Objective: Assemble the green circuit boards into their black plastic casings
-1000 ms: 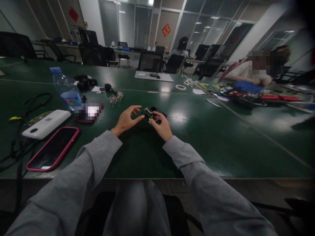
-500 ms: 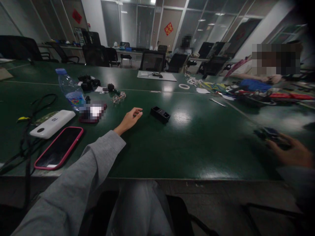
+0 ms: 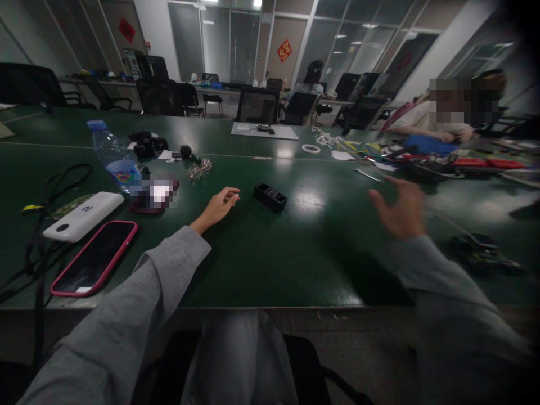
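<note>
My left hand is over the green table with its fingers loosely curled and apart, holding nothing. Just to its right lies a small black box-like device with openings or dark windows on top; the hand does not touch it. My right hand is raised above the table on the right, thumb and fingers spread and slightly blurred, with nothing in it. On the table beyond my right forearm sits a dark small gadget, too blurred to name.
At left are a red-rimmed phone, a white power bank, a black cable, a water bottle and another phone. Glasses lie farther back. Tangled cables and a blue item lie near a person at right.
My right hand has let go of the dark gadget at the right and moved left and up, fingers spread. My left hand stays by the black device. The view has shifted slightly.
</note>
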The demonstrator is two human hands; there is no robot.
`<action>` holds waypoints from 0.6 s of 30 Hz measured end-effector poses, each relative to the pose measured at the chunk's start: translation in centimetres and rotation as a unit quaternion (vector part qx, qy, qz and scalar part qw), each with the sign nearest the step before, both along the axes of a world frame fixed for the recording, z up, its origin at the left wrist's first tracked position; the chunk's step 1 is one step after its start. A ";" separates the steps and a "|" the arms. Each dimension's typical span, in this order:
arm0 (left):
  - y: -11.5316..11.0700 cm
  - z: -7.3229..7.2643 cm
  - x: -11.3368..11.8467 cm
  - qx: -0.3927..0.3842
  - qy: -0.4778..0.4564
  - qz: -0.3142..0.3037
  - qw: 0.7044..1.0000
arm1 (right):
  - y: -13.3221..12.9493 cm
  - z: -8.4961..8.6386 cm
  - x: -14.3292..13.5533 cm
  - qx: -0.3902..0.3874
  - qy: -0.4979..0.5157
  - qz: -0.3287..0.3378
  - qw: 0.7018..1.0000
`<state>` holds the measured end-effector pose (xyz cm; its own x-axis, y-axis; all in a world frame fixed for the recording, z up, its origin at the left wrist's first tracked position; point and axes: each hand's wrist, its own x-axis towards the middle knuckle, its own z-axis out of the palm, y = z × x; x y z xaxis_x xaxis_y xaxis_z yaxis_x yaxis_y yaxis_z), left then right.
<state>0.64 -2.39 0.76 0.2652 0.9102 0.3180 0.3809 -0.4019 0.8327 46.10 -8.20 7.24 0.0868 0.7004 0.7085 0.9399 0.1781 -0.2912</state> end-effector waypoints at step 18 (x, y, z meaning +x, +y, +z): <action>0.1 -0.2 -0.1 0.010 0.014 -0.004 1.000 | -0.2 -2.9 2.3 -0.049 -0.149 -0.037 0.987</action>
<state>0.54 -2.26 0.56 0.2818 0.9013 0.3289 0.4004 -0.4220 0.8134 48.44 -8.43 4.31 -0.0622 0.7659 0.6399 0.9958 0.0909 -0.0120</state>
